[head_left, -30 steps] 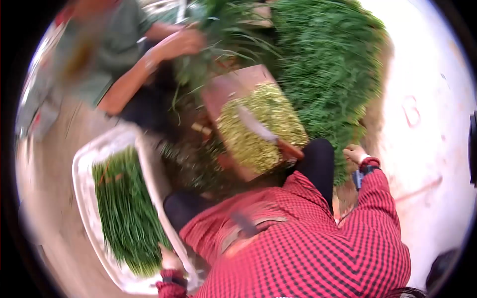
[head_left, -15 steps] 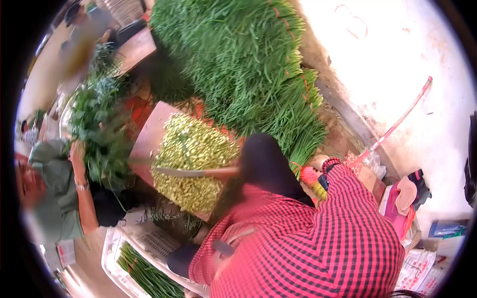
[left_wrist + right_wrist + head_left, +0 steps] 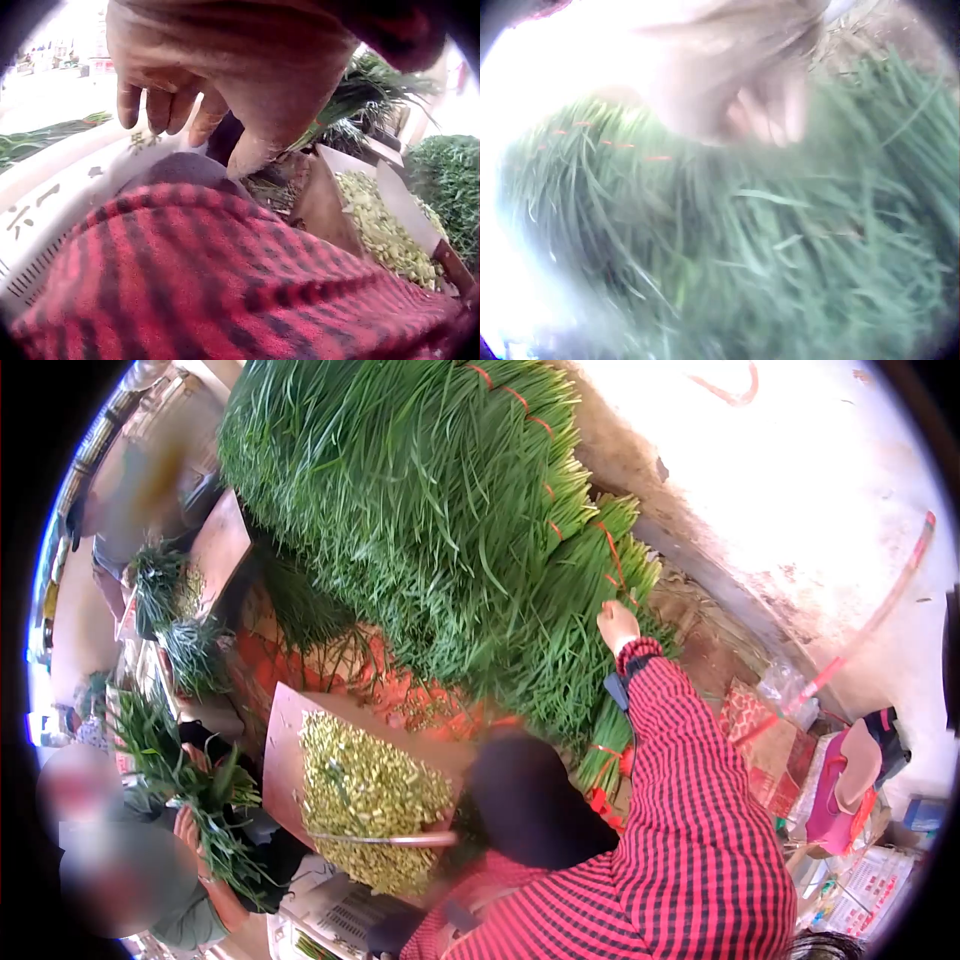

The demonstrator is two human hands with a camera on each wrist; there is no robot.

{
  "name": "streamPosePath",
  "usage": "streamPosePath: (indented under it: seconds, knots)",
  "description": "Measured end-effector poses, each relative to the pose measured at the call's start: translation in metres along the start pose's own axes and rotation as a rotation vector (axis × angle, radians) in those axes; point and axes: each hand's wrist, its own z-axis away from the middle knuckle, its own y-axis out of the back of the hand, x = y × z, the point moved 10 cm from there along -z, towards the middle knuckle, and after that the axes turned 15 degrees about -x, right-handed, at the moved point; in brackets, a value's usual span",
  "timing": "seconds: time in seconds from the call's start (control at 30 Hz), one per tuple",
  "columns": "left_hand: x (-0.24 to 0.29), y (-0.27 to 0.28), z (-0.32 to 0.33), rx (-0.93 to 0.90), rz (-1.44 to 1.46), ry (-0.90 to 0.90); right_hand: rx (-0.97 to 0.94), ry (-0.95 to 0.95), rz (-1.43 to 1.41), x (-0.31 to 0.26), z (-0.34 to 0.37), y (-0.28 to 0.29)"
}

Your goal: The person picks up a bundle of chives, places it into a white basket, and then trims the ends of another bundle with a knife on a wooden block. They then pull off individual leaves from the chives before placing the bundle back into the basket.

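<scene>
My right hand (image 3: pixel 618 626) is over the tied green bundles (image 3: pixel 590 660), near a red band at their pale ends. The right wrist view shows this hand (image 3: pixel 735 90) blurred above the leaves (image 3: pixel 780 247), fingers loosely bent, with nothing visible in them. My left hand (image 3: pixel 232 67) hangs with relaxed, spread fingers above the dark knee (image 3: pixel 184 169) and beside a white crate (image 3: pixel 52 217); it holds nothing. A knife (image 3: pixel 385 840) lies on chopped yellow-green pieces (image 3: pixel 375 780), which cover much of a board (image 3: pixel 284 745).
At the lower left a person (image 3: pixel 150 870) handles leafy greens (image 3: pixel 165 755); another (image 3: pixel 130 510) is beyond, near a second board (image 3: pixel 225 550). A large green heap (image 3: pixel 400 480) spans the top. Boxes (image 3: pixel 780 760) and a red-and-white strip (image 3: pixel 870 625) lie at right.
The head view has swung rightward. My right hand has moved from beside the knee, up along the bundles. The left hand, earlier by the crate's greens, has left the head view.
</scene>
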Motion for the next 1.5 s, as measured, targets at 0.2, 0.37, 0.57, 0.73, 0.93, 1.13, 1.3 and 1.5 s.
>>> streamPosePath:
  seconds: [0.2,0.37,0.57,0.73,0.93,1.13,1.3,1.5]
  knots:
    - [0.031,-0.033,-0.033,-0.232,-0.463,-0.082,-0.088,-0.363,-0.115,-0.04,-0.098,0.003]
    - [0.134,-0.054,0.009,-0.269,-0.017,-0.348,-0.192,-0.73,-0.13,-0.035,-0.134,-0.029]
    - [0.17,-0.058,-0.007,-0.269,-0.257,-0.102,0.116,-0.273,-0.494,-0.008,-0.133,0.007]
    - [0.162,-0.033,-0.006,-0.137,-0.244,-0.135,0.308,-0.214,-0.478,-0.01,-0.068,0.078]
    - [0.195,-0.033,-0.026,-0.023,0.488,-0.284,0.136,0.351,-0.41,-0.074,0.05,0.107]
    - [0.336,-0.036,0.012,-0.321,1.013,-0.621,-0.408,0.884,-0.27,-0.305,0.276,0.086]
    - [0.385,0.003,0.061,-0.428,1.371,-1.068,-0.853,1.4,-0.06,-0.401,0.462,-0.008]
    - [0.27,0.129,0.1,-0.149,1.575,-1.155,-1.184,1.576,0.195,-0.415,0.587,-0.091]
